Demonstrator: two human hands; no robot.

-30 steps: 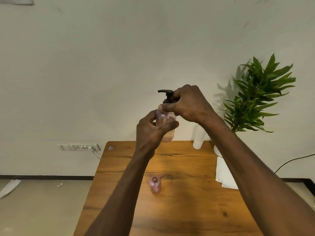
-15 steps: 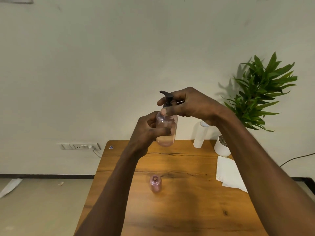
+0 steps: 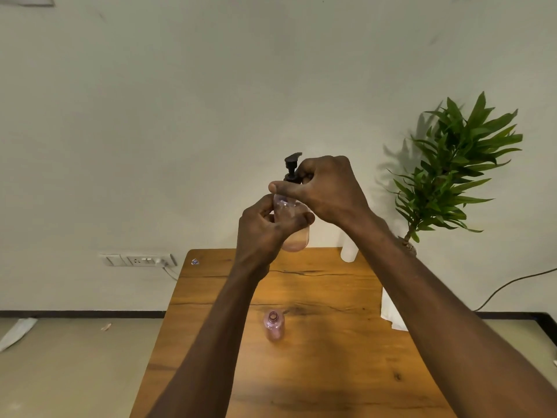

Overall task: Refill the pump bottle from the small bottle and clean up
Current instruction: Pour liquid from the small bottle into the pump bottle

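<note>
I hold a clear pump bottle [image 3: 297, 236] with pinkish liquid in its lower part up in the air above the far end of the table. My left hand [image 3: 262, 233] is wrapped around its body. My right hand [image 3: 325, 188] pinches the collar of the black pump head [image 3: 291, 165] at the bottle's neck. A small pink bottle [image 3: 273, 324] stands upright and uncapped on the wooden table [image 3: 316, 372], between my forearms.
A white cloth [image 3: 388, 312] lies at the table's right side, partly hidden by my right arm. A white cylinder [image 3: 348, 253] and a potted plant [image 3: 452, 173] stand at the far right corner. A wall socket [image 3: 138, 260] and a small sticker [image 3: 195, 261] are at the left.
The pump head has turned: its spout pointed left, now it points toward the back right. My right hand has shifted its grip on the collar; the bottle stays raised.
</note>
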